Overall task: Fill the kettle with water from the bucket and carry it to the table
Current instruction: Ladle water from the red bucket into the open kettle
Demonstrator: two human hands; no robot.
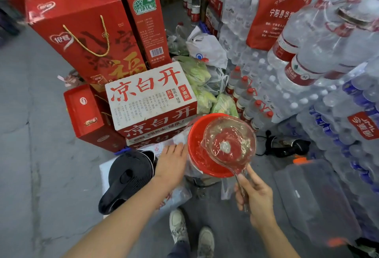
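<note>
A red bucket (pixel 196 153) holding water stands on the floor in front of stacked cartons. My right hand (pixel 256 198) grips the handle of a clear plastic ladle (pixel 229 145), whose bowl hovers over the bucket with water in it. The black kettle (pixel 127 177) sits on a white surface left of the bucket, its lid open. My left hand (pixel 171 165) lies flat between kettle and bucket, fingers apart, holding nothing.
Red gift boxes (pixel 82 32) and a white carton (pixel 151 97) stand behind. Shrink-wrapped packs of bottled water (pixel 307 69) rise on the right. A clear plastic bin (pixel 313 200) and a black kettle base with cord (pixel 287 146) lie right. My feet (pixel 192 235) are below.
</note>
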